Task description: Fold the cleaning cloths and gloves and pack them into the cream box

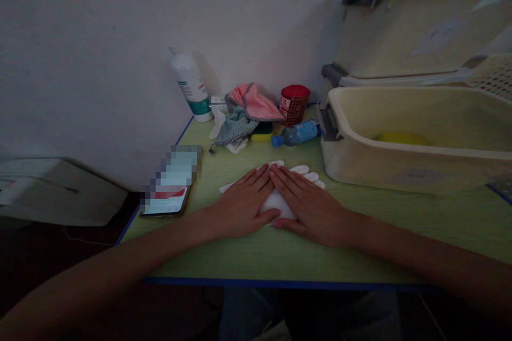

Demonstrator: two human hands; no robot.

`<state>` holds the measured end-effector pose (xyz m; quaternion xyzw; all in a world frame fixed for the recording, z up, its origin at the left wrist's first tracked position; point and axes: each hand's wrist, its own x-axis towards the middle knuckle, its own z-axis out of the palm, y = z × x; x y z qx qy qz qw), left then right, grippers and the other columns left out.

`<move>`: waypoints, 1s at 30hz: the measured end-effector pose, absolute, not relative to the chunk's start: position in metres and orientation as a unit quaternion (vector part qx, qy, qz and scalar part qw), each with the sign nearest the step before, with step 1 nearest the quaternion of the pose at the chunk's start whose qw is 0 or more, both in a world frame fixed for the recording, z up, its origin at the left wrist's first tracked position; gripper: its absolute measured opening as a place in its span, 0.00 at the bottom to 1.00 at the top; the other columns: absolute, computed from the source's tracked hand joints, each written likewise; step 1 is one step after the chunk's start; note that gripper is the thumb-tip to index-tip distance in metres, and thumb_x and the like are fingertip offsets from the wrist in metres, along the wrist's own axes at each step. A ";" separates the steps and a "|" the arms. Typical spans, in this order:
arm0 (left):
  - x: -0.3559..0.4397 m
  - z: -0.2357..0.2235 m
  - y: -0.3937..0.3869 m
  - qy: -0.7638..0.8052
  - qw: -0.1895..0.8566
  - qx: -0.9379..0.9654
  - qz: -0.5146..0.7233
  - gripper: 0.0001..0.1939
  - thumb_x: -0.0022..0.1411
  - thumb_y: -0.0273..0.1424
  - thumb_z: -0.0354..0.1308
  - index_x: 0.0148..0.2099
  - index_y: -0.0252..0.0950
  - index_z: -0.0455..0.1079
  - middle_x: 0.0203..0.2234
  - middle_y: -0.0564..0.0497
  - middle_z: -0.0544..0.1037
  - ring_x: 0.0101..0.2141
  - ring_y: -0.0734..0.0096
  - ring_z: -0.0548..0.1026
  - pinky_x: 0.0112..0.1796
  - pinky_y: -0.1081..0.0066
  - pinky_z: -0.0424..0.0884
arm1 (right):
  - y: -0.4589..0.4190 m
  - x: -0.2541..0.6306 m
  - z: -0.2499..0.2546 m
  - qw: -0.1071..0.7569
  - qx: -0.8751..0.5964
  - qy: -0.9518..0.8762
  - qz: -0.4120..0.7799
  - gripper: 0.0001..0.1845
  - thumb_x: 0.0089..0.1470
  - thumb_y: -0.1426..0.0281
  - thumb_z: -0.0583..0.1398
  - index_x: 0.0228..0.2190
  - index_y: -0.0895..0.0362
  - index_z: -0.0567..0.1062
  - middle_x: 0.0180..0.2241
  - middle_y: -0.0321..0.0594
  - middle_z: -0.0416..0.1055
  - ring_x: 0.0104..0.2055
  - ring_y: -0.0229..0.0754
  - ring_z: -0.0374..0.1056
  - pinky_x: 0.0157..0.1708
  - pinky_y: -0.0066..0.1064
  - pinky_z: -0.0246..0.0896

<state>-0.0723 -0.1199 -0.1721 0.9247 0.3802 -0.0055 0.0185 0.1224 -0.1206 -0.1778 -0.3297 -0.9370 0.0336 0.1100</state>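
Note:
A white glove (279,205) lies flat on the green tabletop (288,261), with its fingers sticking out at the upper right. My left hand (245,203) rests palm down over its left side, fingers stretched out. Over the right side lies my right hand (310,205), also flat with straight fingers. The fingertips of both hands meet near the top of the glove, and the thumbs come close together below. Much of the glove is hidden under the hands.
Left stands a phone (172,184) with a lit screen. Along the wall are a white bottle (192,85), pink and grey cloths (256,104), a sponge (262,133), a red-lidded tub (295,104) and a blue-capped bottle (300,133). Cream bins (400,168) fill the right.

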 end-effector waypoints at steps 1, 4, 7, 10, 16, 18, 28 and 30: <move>-0.074 -0.172 -0.120 0.381 0.018 0.924 -0.007 0.35 0.66 0.46 0.39 0.66 0.28 0.40 0.65 0.38 0.45 0.65 0.60 0.42 0.61 0.60 0.44 | -0.121 0.123 -0.178 0.111 -0.333 -0.936 0.035 0.44 0.56 0.49 0.49 0.60 0.73 0.52 0.62 0.63 0.45 0.65 0.54 0.42 0.59 0.49 0.49; -0.082 -0.172 -0.123 0.384 0.018 0.923 -0.012 0.34 0.66 0.46 0.38 0.66 0.30 0.41 0.65 0.39 0.43 0.65 0.60 0.41 0.61 0.60 0.43 | -0.122 0.123 -0.178 0.111 -0.341 -0.933 0.034 0.45 0.55 0.49 0.50 0.60 0.73 0.52 0.62 0.63 0.46 0.65 0.55 0.43 0.59 0.49 0.50; -0.089 -0.171 -0.126 0.385 0.017 0.923 -0.013 0.34 0.66 0.46 0.37 0.67 0.30 0.39 0.66 0.39 0.40 0.65 0.61 0.40 0.62 0.61 0.42 | -0.123 0.123 -0.178 0.101 -0.344 -0.933 0.030 0.45 0.55 0.50 0.51 0.59 0.75 0.53 0.61 0.65 0.47 0.65 0.56 0.43 0.58 0.50 0.50; -0.094 -0.171 -0.128 0.387 0.016 0.922 -0.011 0.35 0.66 0.46 0.37 0.67 0.29 0.37 0.66 0.39 0.41 0.65 0.62 0.40 0.62 0.63 0.42 | -0.122 0.123 -0.177 0.094 -0.343 -0.934 0.034 0.44 0.55 0.50 0.51 0.58 0.76 0.55 0.61 0.66 0.47 0.64 0.58 0.44 0.58 0.51 0.50; -0.095 -0.173 -0.129 0.391 0.017 0.920 -0.016 0.35 0.66 0.46 0.37 0.66 0.26 0.39 0.65 0.36 0.43 0.64 0.60 0.43 0.61 0.63 0.44 | -0.124 0.125 -0.175 0.090 -0.355 -0.930 0.028 0.44 0.55 0.50 0.51 0.58 0.75 0.56 0.60 0.65 0.49 0.63 0.57 0.47 0.57 0.50 0.53; -0.096 -0.173 -0.129 0.391 0.014 0.920 -0.019 0.36 0.66 0.46 0.36 0.66 0.25 0.39 0.65 0.35 0.43 0.64 0.59 0.44 0.61 0.63 0.44 | -0.124 0.127 -0.175 0.088 -0.359 -0.929 0.025 0.44 0.55 0.50 0.51 0.58 0.76 0.56 0.60 0.66 0.49 0.63 0.58 0.48 0.57 0.50 0.53; -0.097 -0.170 -0.132 0.402 -0.002 0.914 -0.047 0.35 0.67 0.46 0.36 0.65 0.24 0.40 0.65 0.34 0.43 0.64 0.58 0.44 0.61 0.62 0.45 | -0.127 0.132 -0.177 0.089 -0.382 -0.920 -0.019 0.44 0.56 0.48 0.46 0.57 0.75 0.57 0.60 0.65 0.50 0.63 0.57 0.48 0.57 0.49 0.52; -0.097 -0.170 -0.132 0.401 -0.005 0.915 -0.045 0.35 0.67 0.46 0.35 0.65 0.24 0.40 0.65 0.34 0.43 0.64 0.58 0.44 0.61 0.62 0.45 | -0.128 0.132 -0.177 0.086 -0.385 -0.918 -0.036 0.45 0.57 0.48 0.46 0.57 0.76 0.58 0.60 0.66 0.51 0.63 0.57 0.49 0.57 0.48 0.54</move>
